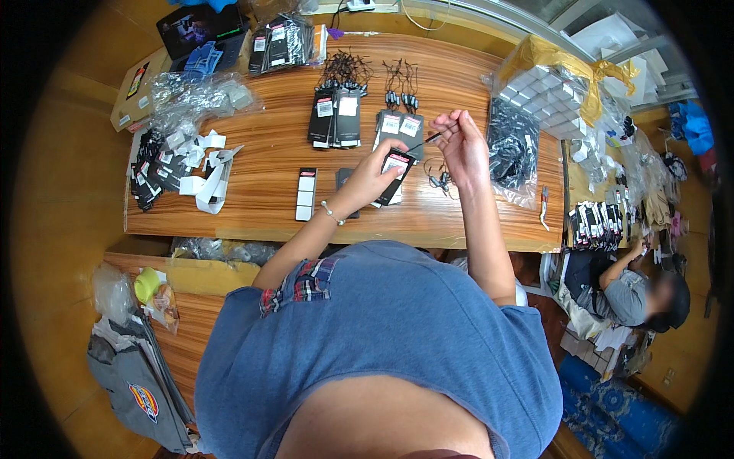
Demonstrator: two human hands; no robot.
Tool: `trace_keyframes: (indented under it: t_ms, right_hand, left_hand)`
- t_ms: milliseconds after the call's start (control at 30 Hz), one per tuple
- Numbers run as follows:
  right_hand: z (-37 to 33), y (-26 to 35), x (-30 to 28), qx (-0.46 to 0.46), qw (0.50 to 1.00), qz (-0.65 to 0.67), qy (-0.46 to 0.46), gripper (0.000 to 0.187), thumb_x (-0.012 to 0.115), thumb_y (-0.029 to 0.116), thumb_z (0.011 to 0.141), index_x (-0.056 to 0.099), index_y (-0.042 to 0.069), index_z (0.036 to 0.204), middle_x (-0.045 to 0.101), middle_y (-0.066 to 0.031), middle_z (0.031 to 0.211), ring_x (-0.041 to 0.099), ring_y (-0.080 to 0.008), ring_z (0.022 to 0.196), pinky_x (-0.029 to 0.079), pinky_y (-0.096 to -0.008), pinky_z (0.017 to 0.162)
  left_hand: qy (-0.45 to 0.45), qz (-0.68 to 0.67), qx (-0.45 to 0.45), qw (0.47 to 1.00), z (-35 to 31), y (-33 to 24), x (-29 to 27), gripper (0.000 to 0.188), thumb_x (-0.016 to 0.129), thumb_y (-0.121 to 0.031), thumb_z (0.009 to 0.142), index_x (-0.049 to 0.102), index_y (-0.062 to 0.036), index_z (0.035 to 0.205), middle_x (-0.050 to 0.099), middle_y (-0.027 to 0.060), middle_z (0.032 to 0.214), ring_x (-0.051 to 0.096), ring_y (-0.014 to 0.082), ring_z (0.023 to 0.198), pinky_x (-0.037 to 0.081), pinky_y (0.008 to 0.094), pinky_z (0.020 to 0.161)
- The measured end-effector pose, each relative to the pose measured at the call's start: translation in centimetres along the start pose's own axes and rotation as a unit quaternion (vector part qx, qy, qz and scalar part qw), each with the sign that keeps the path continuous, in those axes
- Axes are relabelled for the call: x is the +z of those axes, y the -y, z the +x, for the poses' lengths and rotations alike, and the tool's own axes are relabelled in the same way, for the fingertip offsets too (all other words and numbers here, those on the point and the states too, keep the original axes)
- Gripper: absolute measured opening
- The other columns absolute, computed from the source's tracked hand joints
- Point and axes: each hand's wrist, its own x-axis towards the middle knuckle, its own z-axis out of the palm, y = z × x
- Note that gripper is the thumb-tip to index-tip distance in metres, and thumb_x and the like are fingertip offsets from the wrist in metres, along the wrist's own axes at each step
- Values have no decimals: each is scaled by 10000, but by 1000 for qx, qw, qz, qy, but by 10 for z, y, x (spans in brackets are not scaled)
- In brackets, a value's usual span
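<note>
A: Where's the black tag (396, 161)?
B: In the left hand (382, 168), above the worktop (264, 180), its white label facing up. That grip is clamped on the tag, thumb on the near face, probably to keep it steady

A: And the right hand (465, 149)?
B: Raised just beside it, palm partly turned up, fingers curled. A dark cord (423, 144) runs nearly straight from the tag's upper corner to those fingers; I can't tell whether the grip is closed on it

A: Why hold the two hands so close?
B: My guess is that the cord is short, so one steadies the tag and the other manages the cord

A: What about the tag stacks (334, 118) further back?
B: Their cords (344, 73) fan out toward the far side, likely so they don't tangle over the labels

A: And the loose cords (438, 182)?
B: Near the right forearm, seemingly for easy reach. The label strip (306, 195) lies left of the left forearm, face up, perhaps so its white labels stay handy
</note>
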Motion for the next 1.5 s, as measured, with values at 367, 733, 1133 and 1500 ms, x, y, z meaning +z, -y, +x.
trace_keyframes:
  t_ms: [367, 733, 1133, 1500]
  right_hand:
    - [129, 47, -27, 46, 967, -244, 54, 276, 323, 286, 952, 511, 89, 907, 596, -59, 847, 561, -156, 802, 411, -298, 708]
    - [219, 22, -35, 110, 943, -298, 95, 266, 322, 276, 950, 518, 105, 892, 592, -34, 818, 554, -131, 768, 413, -299, 697]
    - [270, -22, -34, 154, 914, -358, 110, 283, 386, 279, 928, 584, 94, 845, 558, 13, 727, 502, -75, 627, 403, -223, 544]
    - [302, -48, -53, 232, 860, -438, 119, 271, 400, 295, 923, 596, 119, 858, 453, 65, 654, 411, -50, 563, 321, -204, 494]
  left_hand:
    - [-65, -168, -89, 980, 78, 78, 25, 363, 545, 40, 812, 398, -57, 1129, 622, 75, 924, 576, 105, 839, 445, 218, 713]
    - [-200, -46, -136, 969, 105, 102, 36, 348, 619, 37, 746, 512, -57, 1063, 595, 60, 829, 590, 123, 778, 458, 227, 651]
    - [-255, 289, -101, 917, 98, 95, 21, 368, 637, -17, 729, 544, -31, 1084, 535, 155, 1031, 505, 301, 990, 408, 349, 853]
    - [-224, 206, -156, 940, 74, 82, 42, 588, 533, -44, 799, 259, -39, 1319, 148, 239, 1368, 190, 406, 1277, 227, 415, 1040]
